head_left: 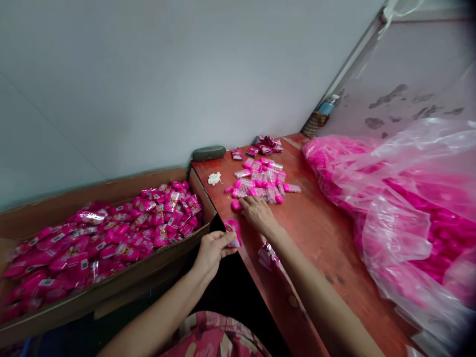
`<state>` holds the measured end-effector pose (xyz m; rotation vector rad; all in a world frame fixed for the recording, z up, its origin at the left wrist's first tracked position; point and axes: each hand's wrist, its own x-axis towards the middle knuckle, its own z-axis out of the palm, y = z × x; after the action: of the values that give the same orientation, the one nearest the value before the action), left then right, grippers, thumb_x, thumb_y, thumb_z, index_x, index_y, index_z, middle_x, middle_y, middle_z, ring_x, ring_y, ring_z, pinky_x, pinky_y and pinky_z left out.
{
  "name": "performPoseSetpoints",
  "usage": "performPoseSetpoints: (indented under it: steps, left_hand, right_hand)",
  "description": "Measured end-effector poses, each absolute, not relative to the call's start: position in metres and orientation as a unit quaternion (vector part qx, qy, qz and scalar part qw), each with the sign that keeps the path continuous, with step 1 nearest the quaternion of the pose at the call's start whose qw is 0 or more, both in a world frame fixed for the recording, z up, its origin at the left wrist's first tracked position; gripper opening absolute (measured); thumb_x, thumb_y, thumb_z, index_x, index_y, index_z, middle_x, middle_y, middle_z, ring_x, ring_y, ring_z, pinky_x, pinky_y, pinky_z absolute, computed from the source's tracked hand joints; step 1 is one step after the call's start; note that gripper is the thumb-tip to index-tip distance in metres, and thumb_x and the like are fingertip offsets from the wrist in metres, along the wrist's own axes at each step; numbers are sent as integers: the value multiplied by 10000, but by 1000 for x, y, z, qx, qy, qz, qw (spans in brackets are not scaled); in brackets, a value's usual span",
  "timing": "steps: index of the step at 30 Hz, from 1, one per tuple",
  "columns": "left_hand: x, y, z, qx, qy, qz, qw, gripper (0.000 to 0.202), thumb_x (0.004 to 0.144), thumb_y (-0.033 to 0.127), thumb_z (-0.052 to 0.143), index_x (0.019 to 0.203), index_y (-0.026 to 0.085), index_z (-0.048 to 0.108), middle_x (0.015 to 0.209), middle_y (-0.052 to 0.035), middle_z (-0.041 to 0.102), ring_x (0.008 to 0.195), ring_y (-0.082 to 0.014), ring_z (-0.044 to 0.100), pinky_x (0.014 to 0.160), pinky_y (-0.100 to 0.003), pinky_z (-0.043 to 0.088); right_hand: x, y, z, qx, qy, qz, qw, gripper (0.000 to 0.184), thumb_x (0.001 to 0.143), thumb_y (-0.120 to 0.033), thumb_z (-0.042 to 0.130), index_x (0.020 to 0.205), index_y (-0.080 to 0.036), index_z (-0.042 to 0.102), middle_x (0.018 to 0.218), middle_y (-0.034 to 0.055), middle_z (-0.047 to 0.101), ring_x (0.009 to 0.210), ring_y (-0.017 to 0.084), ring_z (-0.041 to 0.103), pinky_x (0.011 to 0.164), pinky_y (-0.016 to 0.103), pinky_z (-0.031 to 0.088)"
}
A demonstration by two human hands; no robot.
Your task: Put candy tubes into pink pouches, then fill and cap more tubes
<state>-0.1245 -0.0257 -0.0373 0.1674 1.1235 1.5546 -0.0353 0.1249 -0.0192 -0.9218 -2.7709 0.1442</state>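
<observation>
The left hand (210, 252) pinches a small, glossy pink-and-white plastic packet (232, 227) between thumb and fingers at the table's (316, 238) left edge; the fingers cover part of it, and its print is illegible. The right hand (257, 214), fingers bent, is at a bright pink rounded cap (236, 205); whether it grips cannot be told. Just beyond lie clear pink-capped tubes (246, 183), heaped. Left, a brown cardboard box (159, 264), cut off by the frame, holds bulging pink packets (126, 252) with unreadable barcodes. Right is a translucent plastic bag (394, 238) of pink pieces.
</observation>
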Motion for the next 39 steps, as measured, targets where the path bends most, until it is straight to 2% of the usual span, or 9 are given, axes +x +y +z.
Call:
performPoseSetpoints:
  steps: [4,7,10,12,15,25,30,37,39]
  left_hand:
    - [-131,-21,-39,-8,431,697,573,243,565,225,788,629,99,591,599,-24,626,522,-108,590,500,-203,519]
    - [-129,-15,-38,-61,397,711,577,176,652,188,733,715,104,591,624,-32,638,539,-123,612,521,-218,530]
    - [-122,-8,-37,-102,376,712,584,120,731,185,665,745,103,579,642,-62,650,577,-150,635,550,-241,538]
    - [-116,-4,-36,-112,362,713,590,113,747,185,651,753,104,572,659,-77,654,609,-168,646,576,-259,543]
    - [-104,1,-35,-106,351,710,601,131,732,188,667,776,104,577,685,-83,657,632,-182,649,584,-269,543]
    - [-70,-1,-20,-7,353,709,610,294,593,248,777,742,98,572,623,-23,608,534,-109,574,506,-202,468]
    - [-77,-4,-16,101,381,682,616,318,628,360,737,683,108,550,555,-6,569,453,-101,519,428,-204,402]
    - [-81,-4,-19,131,384,645,647,326,575,347,771,649,99,573,539,-3,567,450,-90,514,457,-204,415]
    - [-82,-4,-21,153,389,633,651,332,591,371,754,621,92,577,511,-4,553,425,-88,499,430,-203,400]
  right_hand:
    - [-20,120,-23,-342,-930,62,120,200,883,-192,387,963,-165,569,1018,128,603,1006,249,507,872,379,343]
    - [0,95,-17,-389,-902,110,149,261,918,-289,308,975,-167,532,883,98,635,825,214,594,712,312,434]
    - [18,52,-11,-465,-771,365,239,331,908,-417,285,949,-174,506,676,31,622,518,158,587,500,255,450]
    - [25,23,-10,-490,-648,509,285,343,865,-480,367,926,-175,512,622,15,613,455,150,566,447,251,453]
    - [28,-5,-15,-504,-543,584,331,351,810,-504,469,945,-184,522,594,-1,613,462,155,578,419,246,463]
    - [30,-7,-34,-477,-502,596,406,260,821,-438,499,931,-205,534,736,13,628,592,155,616,459,241,509]
    - [29,-9,-36,-448,-471,646,400,259,806,-447,523,907,-208,525,686,-8,617,545,143,607,449,238,503]
    - [27,-11,-35,-481,-552,529,429,237,819,-408,523,947,-208,528,753,7,620,574,130,600,513,241,517]
    - [27,-11,-34,-474,-536,551,429,237,818,-404,529,944,-203,531,709,1,619,545,127,595,494,238,510]
